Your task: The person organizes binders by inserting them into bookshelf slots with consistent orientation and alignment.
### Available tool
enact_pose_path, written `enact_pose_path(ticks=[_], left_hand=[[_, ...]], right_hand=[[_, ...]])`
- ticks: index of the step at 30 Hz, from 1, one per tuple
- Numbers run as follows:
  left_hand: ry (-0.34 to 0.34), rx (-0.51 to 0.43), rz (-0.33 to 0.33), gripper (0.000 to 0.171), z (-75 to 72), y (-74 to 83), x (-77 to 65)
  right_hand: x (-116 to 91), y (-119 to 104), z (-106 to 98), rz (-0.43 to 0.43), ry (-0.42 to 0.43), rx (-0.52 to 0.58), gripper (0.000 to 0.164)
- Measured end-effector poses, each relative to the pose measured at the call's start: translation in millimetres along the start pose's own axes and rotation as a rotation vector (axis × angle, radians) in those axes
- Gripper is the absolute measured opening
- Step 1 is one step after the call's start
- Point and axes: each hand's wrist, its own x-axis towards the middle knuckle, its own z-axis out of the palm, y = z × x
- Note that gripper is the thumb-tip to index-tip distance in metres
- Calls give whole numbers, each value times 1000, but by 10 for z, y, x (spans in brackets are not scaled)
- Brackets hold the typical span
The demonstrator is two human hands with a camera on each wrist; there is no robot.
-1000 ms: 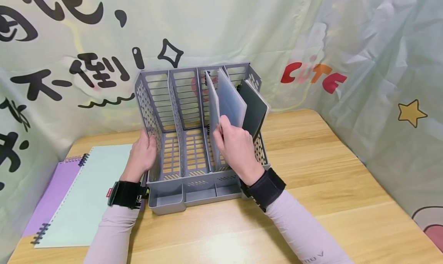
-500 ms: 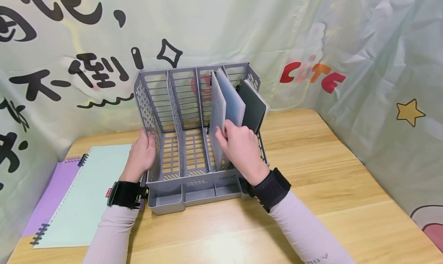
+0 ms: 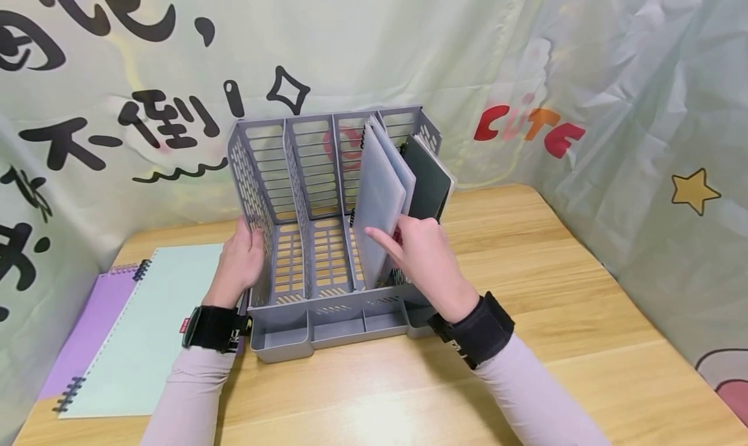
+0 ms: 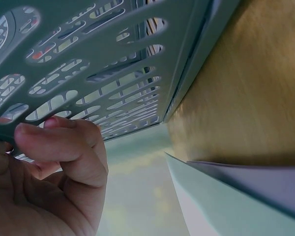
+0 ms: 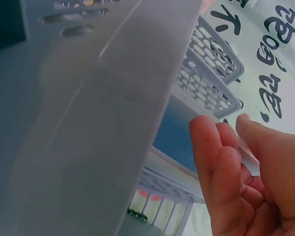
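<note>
A grey desktop file rack (image 3: 336, 300) stands on the table, divided into upright slots with small trays along its front. My left hand (image 3: 238, 258) grips its left side wall; in the left wrist view, fingers (image 4: 64, 147) curl at the perforated panel. My right hand (image 3: 429, 258) holds the front edge of a pale blue spiral notebook (image 3: 378, 199) between thumb and fingers, the thumb lying along its left face. This notebook leans right inside the rack. Close behind it stands another bluish notebook (image 3: 407, 173), and farther right a dark green one (image 3: 429, 173).
On the left of the wooden table (image 3: 573, 290) lie a mint spiral notebook (image 3: 134, 342) and a purple one (image 3: 87, 332) partly beneath it. A printed cloth (image 3: 374, 43) hangs close behind the rack. The rack's two left slots show their bare grid floor (image 3: 330, 251).
The pale blue notebook has tilted rightward toward its neighbour, and my right hand has moved right with its edge. My right thumb has straightened. My left hand stays on the rack's wall.
</note>
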Motion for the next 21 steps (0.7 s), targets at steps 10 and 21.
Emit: enact_pose_path(ticks=[10, 21], left_hand=[[-19, -14, -10, 45, -6, -3, 6], [-17, -12, -14, 45, 0, -6, 14]], right_hand=[[-86, 84, -151, 28, -152, 25, 50], [-71, 176, -134, 89, -154, -21, 40]])
